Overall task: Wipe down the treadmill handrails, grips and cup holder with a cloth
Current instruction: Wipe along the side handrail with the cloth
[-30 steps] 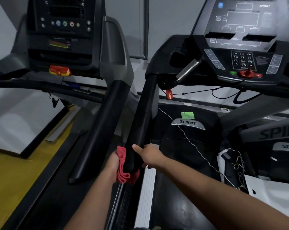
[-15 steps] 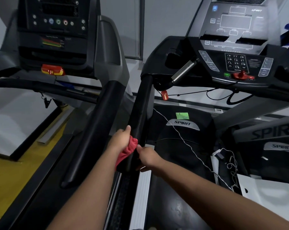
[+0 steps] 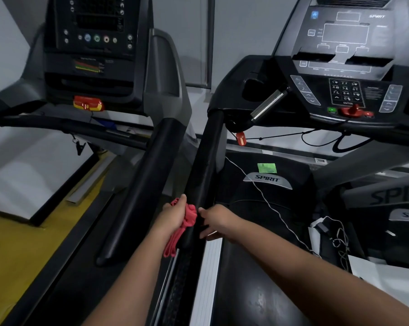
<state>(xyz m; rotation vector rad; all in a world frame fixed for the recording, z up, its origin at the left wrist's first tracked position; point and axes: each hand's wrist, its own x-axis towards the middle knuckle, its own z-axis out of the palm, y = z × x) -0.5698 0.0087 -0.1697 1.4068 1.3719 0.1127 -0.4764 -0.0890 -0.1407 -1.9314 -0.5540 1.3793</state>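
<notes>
Farther up handrail [image 3: 205, 161] now: cloth [image 3: 190, 216], left hand [image 3: 172, 215]

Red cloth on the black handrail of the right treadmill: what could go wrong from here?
The bunched red cloth in the left hand seems to touch only the left side of the black padded handrail, so the right side may be missed. The thin white cable runs close beside the rail, near the right hand, and might snag.

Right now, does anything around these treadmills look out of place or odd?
A thin white cord trails loose across the right treadmill's motor cover to a tangle of cables beside the deck. The red safety clip hangs free on its cord.
</notes>
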